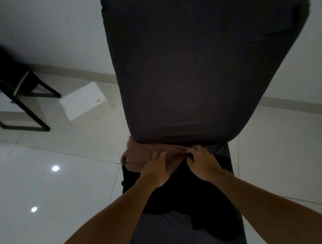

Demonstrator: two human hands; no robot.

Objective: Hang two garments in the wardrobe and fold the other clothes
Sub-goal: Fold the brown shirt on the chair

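Observation:
A brown garment (139, 155) lies bunched at the back of a grey chair seat (165, 235), right under the chair's dark grey backrest (191, 71). A black garment (193, 196) is spread over the seat in front of it. My left hand (156, 170) rests on the brown garment with its fingers curled into the cloth. My right hand (202, 162) pinches the fabric where the brown and black garments meet. Both forearms reach in from the bottom of the view.
The glossy white tiled floor (55, 188) surrounds the chair. A white sheet of paper (83, 104) lies on the floor to the left. A black metal frame (19, 94) with dark cloth stands at the far left. A white wall (53, 34) is behind.

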